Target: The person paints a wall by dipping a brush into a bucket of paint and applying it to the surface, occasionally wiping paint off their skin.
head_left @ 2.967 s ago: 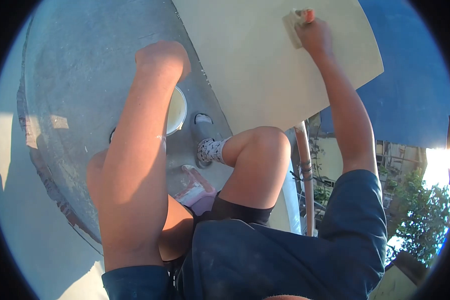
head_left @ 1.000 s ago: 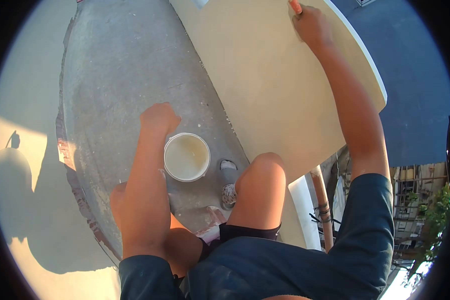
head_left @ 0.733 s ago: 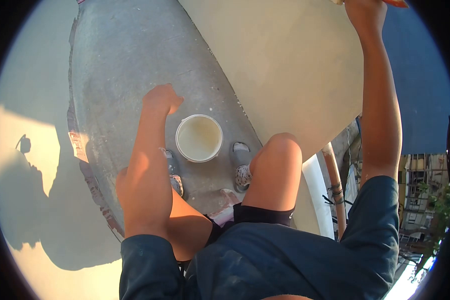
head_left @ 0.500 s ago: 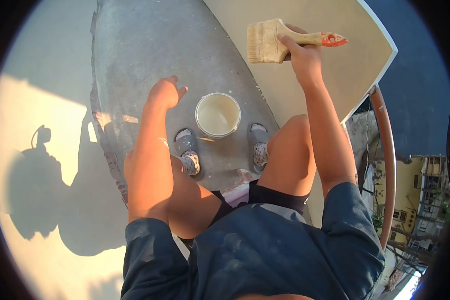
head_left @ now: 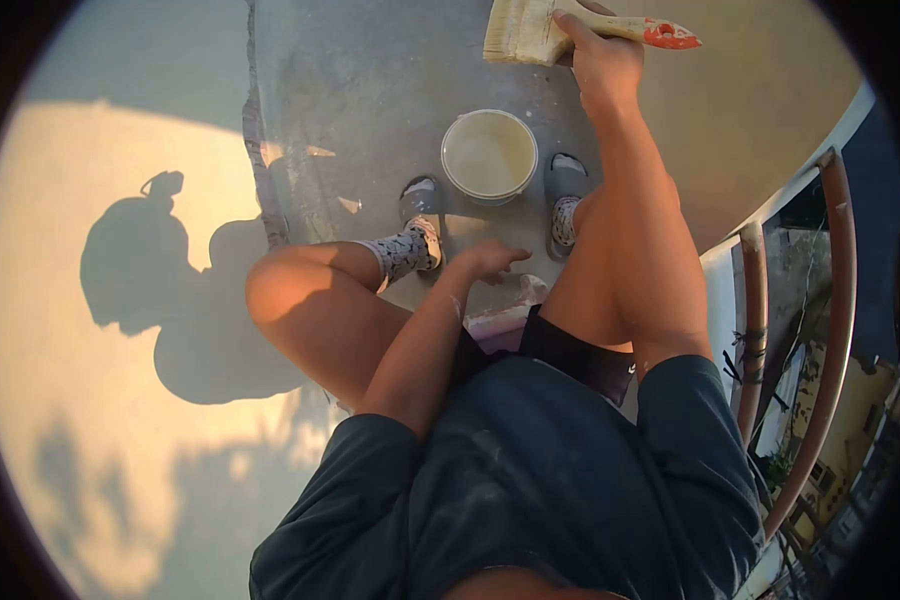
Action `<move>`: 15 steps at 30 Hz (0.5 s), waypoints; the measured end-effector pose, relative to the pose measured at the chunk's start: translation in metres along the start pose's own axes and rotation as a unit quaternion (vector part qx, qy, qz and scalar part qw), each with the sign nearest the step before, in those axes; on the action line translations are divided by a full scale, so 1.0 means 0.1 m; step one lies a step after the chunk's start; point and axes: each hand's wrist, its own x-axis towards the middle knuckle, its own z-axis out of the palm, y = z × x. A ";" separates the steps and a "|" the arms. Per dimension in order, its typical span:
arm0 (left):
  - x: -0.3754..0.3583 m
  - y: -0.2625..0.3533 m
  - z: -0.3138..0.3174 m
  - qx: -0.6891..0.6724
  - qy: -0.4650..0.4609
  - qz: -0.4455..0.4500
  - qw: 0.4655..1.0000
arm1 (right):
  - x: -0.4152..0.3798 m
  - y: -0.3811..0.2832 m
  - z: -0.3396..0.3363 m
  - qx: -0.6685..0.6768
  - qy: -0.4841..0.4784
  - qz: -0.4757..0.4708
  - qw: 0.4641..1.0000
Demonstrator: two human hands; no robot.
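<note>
Your right hand is closed around the wooden handle of the wide paintbrush, fingers wrapped over the top, thumb underneath as far as the view allows. The brush sits above and just to the right of the white bucket, apart from it, bristles pointing left. Your left hand is loosely open with fingers spread, holding nothing, resting low just below the bucket, between your two feet.

Step in hand, by my reading: loading the brush. Bring the bristles straight down over the bucket mouth, dip only the tip portion, and wipe one face against the inner rim so no excess runs back to the ferrule. Keep the handle tilted up. Steady the bucket with your free hand if it shifts; you are squatting near the curved railing at the bucket's right, so keep your weight centred.

Materials: the bristles are pale, straight and dense, set in a flat broad head; the handle is bare light wood with an orange-red end. The bucket is round, smooth-walled plastic holding a cream liquid, level unclear from here. It stands on rough grey concrete flecked with pale spots. Right of the bucket, the wall face reads as smooth and matt beige.
</note>
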 end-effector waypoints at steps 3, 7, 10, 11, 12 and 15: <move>0.80 -0.36 0.28 -0.485 0.056 -0.008 0.873 | 0.09 0.08 0.06 0.021 0.023 -0.013 0.999; 1.34 -0.26 0.12 -0.750 0.188 0.051 0.633 | 0.14 -0.06 0.08 -0.023 0.009 -0.013 1.000; 1.43 -0.12 -0.07 -0.765 0.245 0.138 0.580 | 0.24 -0.08 0.08 -0.053 0.011 -0.017 0.998; 1.46 -0.09 -0.12 -0.765 0.245 0.135 0.580 | 0.29 -0.07 0.07 -0.063 0.027 -0.004 0.998; 1.48 -0.07 -0.17 -0.768 0.265 0.113 0.573 | 0.34 -0.03 0.05 -0.063 0.025 -0.001 0.998; 1.58 -0.05 -0.25 -0.789 0.296 0.086 0.532 | 0.43 0.07 0.00 -0.018 0.007 -0.049 0.999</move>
